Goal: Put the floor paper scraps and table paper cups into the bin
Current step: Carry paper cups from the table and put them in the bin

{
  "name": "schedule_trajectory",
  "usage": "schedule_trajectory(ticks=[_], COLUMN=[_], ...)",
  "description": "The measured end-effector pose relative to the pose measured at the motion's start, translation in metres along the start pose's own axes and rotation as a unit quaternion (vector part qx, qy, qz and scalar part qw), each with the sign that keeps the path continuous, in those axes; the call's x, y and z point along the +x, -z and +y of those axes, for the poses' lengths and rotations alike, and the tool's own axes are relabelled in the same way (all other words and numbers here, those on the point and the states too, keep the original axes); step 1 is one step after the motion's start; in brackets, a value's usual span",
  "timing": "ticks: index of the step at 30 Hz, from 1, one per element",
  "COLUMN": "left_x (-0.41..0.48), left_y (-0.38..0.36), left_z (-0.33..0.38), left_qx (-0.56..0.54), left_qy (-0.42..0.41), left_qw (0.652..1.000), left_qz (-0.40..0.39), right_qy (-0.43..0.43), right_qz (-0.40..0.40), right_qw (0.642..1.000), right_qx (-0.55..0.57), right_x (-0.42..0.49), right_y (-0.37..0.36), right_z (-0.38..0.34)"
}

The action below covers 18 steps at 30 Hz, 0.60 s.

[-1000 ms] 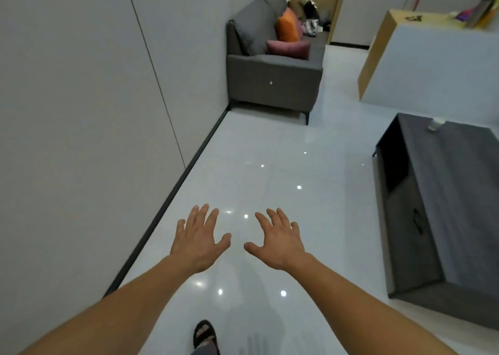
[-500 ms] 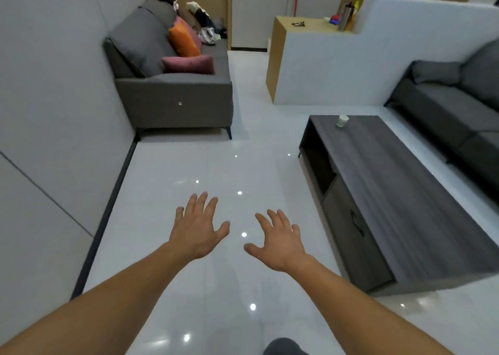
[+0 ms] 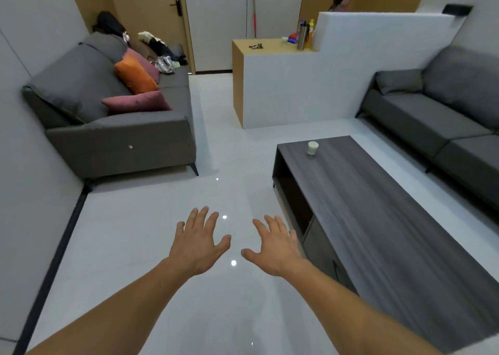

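Our left hand (image 3: 198,242) and right hand (image 3: 272,246) hover empty with fingers spread above the floor. The paper cup (image 3: 313,148) stands upright at the coffee table's (image 3: 378,219) far end; we judge it light, crushable, best pinched gently around its wall.

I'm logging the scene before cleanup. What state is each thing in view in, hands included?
paper cup: upright on the coffee table, near its far left corner, untouched.
left hand: open, fingers spread, holding nothing, over the floor.
right hand: open, fingers spread, holding nothing.
door: closed.
steel bottle: upright on the counter.
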<state>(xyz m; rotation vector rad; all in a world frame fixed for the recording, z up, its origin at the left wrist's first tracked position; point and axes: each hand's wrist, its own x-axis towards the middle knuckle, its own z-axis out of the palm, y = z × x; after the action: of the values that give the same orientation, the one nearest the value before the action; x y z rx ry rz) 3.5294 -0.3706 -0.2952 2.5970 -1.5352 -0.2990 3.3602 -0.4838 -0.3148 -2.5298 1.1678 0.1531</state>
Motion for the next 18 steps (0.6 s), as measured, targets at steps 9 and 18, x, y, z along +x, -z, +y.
schedule_trajectory(ticks=[9,18], left_x=[0.161,0.364], left_y=[-0.005,0.023], left_z=[0.015,0.034], left_qx=[-0.003,-0.014], left_qy=[-0.011,-0.076], left_qw=[1.0,0.997], left_qz=[-0.022,-0.025], right_qy=[-0.015,-0.08], right_qz=[-0.003,0.017], right_qw=[1.0,0.997], right_qx=[-0.005,-0.004], right_x=[0.147,0.299], right_y=[0.05,0.114], right_z=[0.045,0.088])
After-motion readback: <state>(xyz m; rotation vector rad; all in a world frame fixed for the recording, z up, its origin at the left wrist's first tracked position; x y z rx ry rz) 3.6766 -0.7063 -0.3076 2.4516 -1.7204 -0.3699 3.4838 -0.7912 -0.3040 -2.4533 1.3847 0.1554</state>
